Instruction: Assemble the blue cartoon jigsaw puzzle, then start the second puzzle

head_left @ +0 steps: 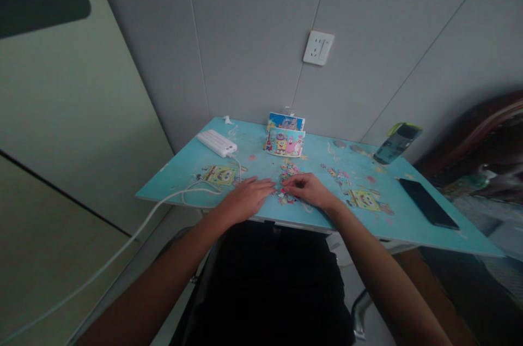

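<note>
The picture stand stood upright toward the back of the blue counter. In front of it, on the person's side, lay the small colourful pieces, bunched near the right fingers; some could not be told from the counter's printed pattern. The left hand was open, palm down and fingers outstretched, in front of the stand and to its left. The right hand was in front and slightly right, fingers curled toward the thumb over the pieces; whether it gripped one, I could not tell.

Good handling here called for fingertips only, a light pinch on one piece's edge, and the right wrist kept low so its neighbours were not swept aside. The left hand was well placed to steady them, provided its fingers stayed clear of the white cable, left of the stand.
</note>
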Tool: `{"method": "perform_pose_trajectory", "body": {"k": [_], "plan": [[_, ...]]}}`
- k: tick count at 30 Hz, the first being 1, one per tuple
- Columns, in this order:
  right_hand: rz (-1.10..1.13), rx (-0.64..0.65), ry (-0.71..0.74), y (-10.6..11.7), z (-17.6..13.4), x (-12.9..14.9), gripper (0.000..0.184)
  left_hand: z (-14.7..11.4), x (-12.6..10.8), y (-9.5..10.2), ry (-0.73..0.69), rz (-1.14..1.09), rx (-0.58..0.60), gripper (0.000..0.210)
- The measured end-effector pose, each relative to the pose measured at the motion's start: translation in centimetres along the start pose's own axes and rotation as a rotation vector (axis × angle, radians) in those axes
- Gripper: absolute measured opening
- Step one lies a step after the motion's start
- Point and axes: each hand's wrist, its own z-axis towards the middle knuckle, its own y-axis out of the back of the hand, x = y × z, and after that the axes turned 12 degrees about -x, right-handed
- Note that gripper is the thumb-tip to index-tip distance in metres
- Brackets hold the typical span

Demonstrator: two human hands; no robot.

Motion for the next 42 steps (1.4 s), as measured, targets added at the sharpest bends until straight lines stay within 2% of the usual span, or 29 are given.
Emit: {"method": "perform_pose_trajectory", "body": {"k": [4, 7, 10, 13, 16, 22, 27, 33, 42], "plan": [[-0.048, 0.038, 0.083, -1.4, 0.3, 0.5, 0.036, 0.0, -0.1, 0.0, 0.015, 0.027, -0.039, 0.041], [-0.164, 0.046, 0.181, -1.4, 0.5, 0.7, 0.030, -0.1, -0.1, -0.1, 0.008, 0.038, -0.060, 0.041], [-0.352, -0.094, 0.261, 0.2, 1.0, 0.5, 0.024, -0.2, 0.0, -0.2, 0.003, 0.039, -0.077, 0.040], [-0.487, -0.313, 0.235, 2.2, 1.6, -0.3, 0.027, -0.2, 0.0, -0.2, -0.005, 0.028, -0.082, 0.038], [-0.534, -0.379, 0.229, 2.8, 1.9, -1.4, 0.029, -0.2, -0.1, -0.1, -0.016, 0.013, -0.073, 0.038], [-0.572, -0.344, 0.271, 1.5, 2.4, -2.5, 0.030, -0.3, -0.1, 0.1, -0.019, 0.003, -0.061, 0.039], [-0.574, -0.358, 0.258, 1.7, 2.5, -3.1, 0.026, -0.3, 0.0, -0.1, -0.019, -0.001, -0.064, 0.039], [-0.526, -0.423, 0.231, 2.4, 2.2, -3.5, 0.026, -0.3, 0.0, -0.3, -0.017, -0.002, -0.079, 0.037], [-0.374, -0.530, 0.125, 2.9, 1.5, -2.9, 0.035, -0.3, 0.0, -0.2, -0.029, -0.001, -0.080, 0.038]]}}
